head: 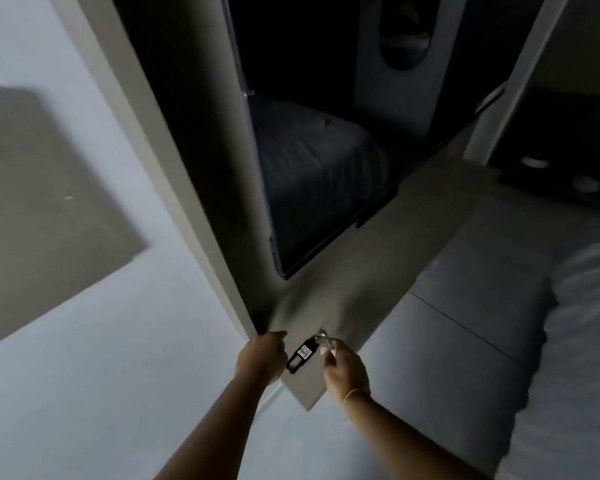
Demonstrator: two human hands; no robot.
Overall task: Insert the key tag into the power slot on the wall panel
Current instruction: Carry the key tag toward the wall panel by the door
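A black key tag (301,355) with a small white sticker hangs from a metal key ring (323,338) against a taupe door panel (378,265). My right hand (345,370) pinches the ring at the tag's upper end, right against the panel. My left hand (262,355) is curled around the panel's left edge, just left of the tag. No power slot shows anywhere in the dim, blurred view.
A pale wall (101,341) fills the left, with a blurred grey rectangle (39,209) on it. A dark glossy surface (326,174) above the hands reflects bedding. A bed with white bedding (586,323) lies at the right, beside grey padded panels (465,323).
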